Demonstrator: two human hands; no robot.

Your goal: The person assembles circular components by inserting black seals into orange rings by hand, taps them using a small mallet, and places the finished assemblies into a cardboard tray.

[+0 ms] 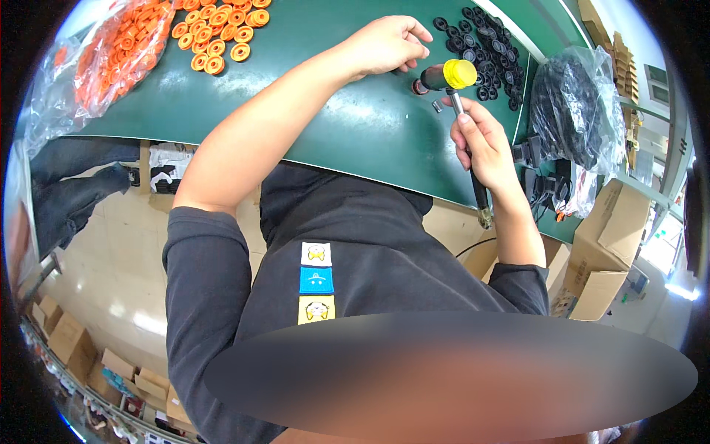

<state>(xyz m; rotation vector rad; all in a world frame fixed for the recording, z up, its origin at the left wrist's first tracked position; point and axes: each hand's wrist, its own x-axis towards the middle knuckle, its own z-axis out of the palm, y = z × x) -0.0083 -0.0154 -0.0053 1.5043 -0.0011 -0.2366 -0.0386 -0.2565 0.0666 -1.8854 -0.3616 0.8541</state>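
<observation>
Right hand (485, 145) grips mallet (461, 74) beside black discs (497, 52)

The mallet's head is at the near left edge of the black discs, its handle pointing toward the person, with the right hand's fingers wrapped around it. The left hand (386, 47) is left of the discs, fingers loosely bent; whether they pinch anything, I cannot tell. Orange round parts (215, 46) lie well left of the discs, a plastic bag (575, 111) to their right.

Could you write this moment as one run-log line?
Right hand: gripping hammer; left hand: over green table, hold unclear; orange pieces: left side; black pieces: beyond hammer
</observation>
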